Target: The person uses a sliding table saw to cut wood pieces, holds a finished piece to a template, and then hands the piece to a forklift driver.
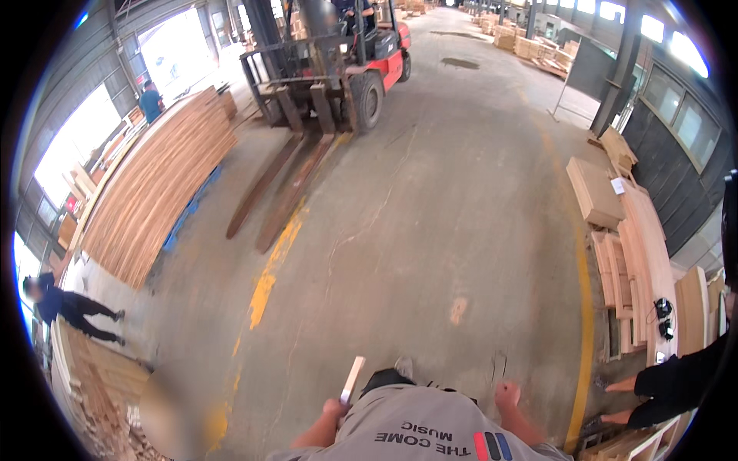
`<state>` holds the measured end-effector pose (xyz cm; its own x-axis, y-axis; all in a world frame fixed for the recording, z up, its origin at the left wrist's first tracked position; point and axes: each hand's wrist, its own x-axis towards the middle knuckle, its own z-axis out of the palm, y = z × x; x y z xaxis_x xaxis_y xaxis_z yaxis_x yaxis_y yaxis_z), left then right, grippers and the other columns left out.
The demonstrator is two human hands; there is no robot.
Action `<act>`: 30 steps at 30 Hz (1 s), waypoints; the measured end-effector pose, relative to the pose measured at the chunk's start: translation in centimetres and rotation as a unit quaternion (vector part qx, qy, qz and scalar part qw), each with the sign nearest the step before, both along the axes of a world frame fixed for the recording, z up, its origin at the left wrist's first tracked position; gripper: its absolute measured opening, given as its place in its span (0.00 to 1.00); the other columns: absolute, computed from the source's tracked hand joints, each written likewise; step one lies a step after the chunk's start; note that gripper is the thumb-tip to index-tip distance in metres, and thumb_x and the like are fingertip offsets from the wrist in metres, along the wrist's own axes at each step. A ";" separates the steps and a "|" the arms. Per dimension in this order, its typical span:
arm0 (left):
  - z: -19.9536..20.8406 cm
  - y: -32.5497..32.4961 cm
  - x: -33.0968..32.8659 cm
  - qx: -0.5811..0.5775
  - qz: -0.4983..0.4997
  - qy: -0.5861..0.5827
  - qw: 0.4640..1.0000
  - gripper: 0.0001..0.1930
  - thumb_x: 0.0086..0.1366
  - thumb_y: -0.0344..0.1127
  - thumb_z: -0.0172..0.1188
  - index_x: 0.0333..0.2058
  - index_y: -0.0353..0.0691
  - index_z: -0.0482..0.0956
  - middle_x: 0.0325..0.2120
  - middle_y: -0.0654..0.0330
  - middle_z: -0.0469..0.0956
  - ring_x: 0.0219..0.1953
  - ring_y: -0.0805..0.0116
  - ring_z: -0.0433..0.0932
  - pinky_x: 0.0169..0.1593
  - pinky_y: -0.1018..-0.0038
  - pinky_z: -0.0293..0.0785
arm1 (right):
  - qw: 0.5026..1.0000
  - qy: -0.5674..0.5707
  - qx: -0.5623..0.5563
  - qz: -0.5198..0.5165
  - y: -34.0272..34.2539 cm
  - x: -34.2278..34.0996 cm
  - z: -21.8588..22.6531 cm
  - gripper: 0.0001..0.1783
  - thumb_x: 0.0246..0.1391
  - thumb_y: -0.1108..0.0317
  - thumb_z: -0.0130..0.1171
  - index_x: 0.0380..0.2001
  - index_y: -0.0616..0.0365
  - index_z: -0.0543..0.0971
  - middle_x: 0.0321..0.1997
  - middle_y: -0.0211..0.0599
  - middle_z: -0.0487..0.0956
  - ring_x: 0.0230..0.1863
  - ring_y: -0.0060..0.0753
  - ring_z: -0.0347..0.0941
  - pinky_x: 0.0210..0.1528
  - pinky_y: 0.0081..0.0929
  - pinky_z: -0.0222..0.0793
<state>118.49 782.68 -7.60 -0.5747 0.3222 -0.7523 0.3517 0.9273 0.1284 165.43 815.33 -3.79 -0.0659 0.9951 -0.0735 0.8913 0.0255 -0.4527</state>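
Tall industrial hall (657,69), daylight through big openings on the left and windows along the right wall. Grey concrete floor (446,192), scuffed, with a wandering crack down the middle and two dark patches far off. Red forklift (323,107) upper left of centre, forks (294,192) low over the floor and pointing this way. Beyond its left side, a long stack of boards (165,180), blue material along its lower edge. More timber (638,246) piled along the right wall. Worn yellow line (263,300) left of the person, fuller yellow line (586,338) on the right. Dark-clothed person (65,311) standing at the left edge. Person's own grey shirt (419,419) fills the bottom centre.

Pale wood strip (353,379) in the left grip (335,407), at the person's left side, angled up and clear of the floor; fingers closed round its lower end. Right grip (507,394) out to the other side, looks curled; cannot tell whether closed or holding anything. Thin dark lines just above it: floor marks or an object, unclear.

Forklift mast cut by the top edge; its driver only partly visible. Worker (150,101) half hidden behind the stack. Co-worker (676,384) at right cut off by the dark rim. Lower left, a pale blur (173,415), unreadable. Small black items (664,318) on the right-hand timber, too small to name.
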 end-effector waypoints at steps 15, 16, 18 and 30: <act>7.6 47.1 -22.0 0.095 0.094 0.005 0.991 0.26 0.54 0.50 0.69 0.49 0.44 0.82 0.45 0.51 0.83 0.49 0.51 0.82 0.51 0.57 0.78 | 0.978 0.033 -0.196 -0.058 33.5 -15.3 1.0 0.17 0.51 0.57 0.56 0.22 0.57 0.86 0.21 0.41 0.83 0.25 0.40 0.82 0.34 0.40 0.78; 5.6 47.1 -21.8 0.052 0.073 0.011 0.996 0.28 0.53 0.52 0.69 0.50 0.43 0.82 0.46 0.52 0.83 0.50 0.52 0.81 0.52 0.58 0.78 | 0.954 0.097 -0.254 -0.124 37.7 -18.6 3.5 0.16 0.51 0.58 0.56 0.22 0.56 0.86 0.22 0.42 0.83 0.26 0.41 0.82 0.35 0.40 0.79; 1.9 50.7 -21.1 0.007 -0.084 0.032 0.996 0.32 0.54 0.61 0.66 0.50 0.43 0.82 0.47 0.52 0.83 0.50 0.52 0.82 0.54 0.59 0.78 | 0.992 -0.016 -0.122 0.004 46.6 -16.3 -3.7 0.16 0.52 0.59 0.56 0.21 0.57 0.85 0.23 0.44 0.83 0.25 0.41 0.81 0.33 0.39 0.78; -10.2 67.5 -27.0 0.049 0.092 -0.029 0.994 0.24 0.64 0.54 0.52 0.46 0.43 0.85 0.45 0.49 0.83 0.51 0.49 0.81 0.54 0.57 0.78 | 0.991 0.101 -0.044 0.072 88.8 -42.8 4.9 0.19 0.54 0.60 0.58 0.16 0.63 0.79 0.16 0.40 0.79 0.19 0.31 0.75 0.25 0.36 0.70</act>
<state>91.49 850.16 -17.77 -0.5880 0.2892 -0.7553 0.1663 0.9572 0.2370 122.67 904.18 1.11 -0.2299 0.9645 -0.1302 0.7717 0.0991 -0.6283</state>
